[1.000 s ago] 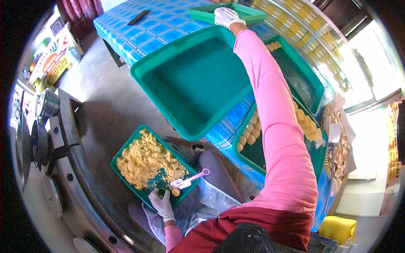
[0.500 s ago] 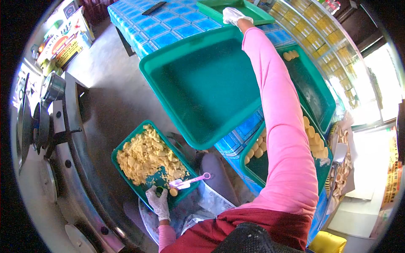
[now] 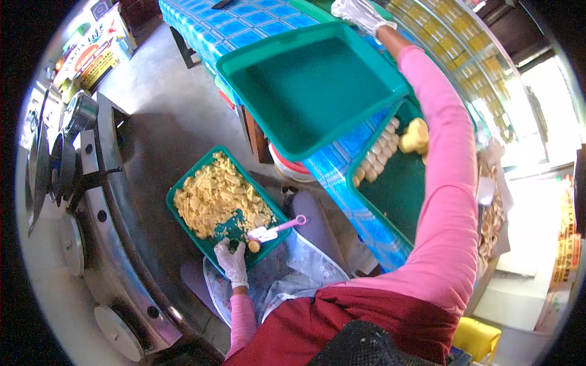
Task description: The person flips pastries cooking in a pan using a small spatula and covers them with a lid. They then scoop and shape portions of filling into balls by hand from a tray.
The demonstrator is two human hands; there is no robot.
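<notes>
My left hand point(image 3: 232, 262), in a clear glove, curls round a small dark green ring-like cutter point(image 3: 233, 244) at the near edge of the lap tray point(image 3: 178, 223). Crumbly yellow filling point(image 3: 213, 192) fills much of that tray. Beside the hand lie a round yellow piece point(image 3: 254, 246) and a pink-handled scoop point(image 3: 278, 227). My right hand point(image 3: 360, 13), also gloved, reaches far over the table to the green tray at the back point(image 3: 311, 8); its fingertips are hard to make out there.
An empty-looking large green tray point(image 3: 311, 91) juts over the edge of the blue checked table point(image 3: 342, 183). Right of it, another tray point(image 3: 397, 201) holds rows of pale balls point(image 3: 379, 152) and yellow lumps point(image 3: 415, 136). A metal stove counter point(image 3: 116, 244) curves along the left.
The view has shifted. The large green tray has moved up and right relative to the table, uncovering more pale balls. My right hand has moved right; my left hand stays at the cutter.
</notes>
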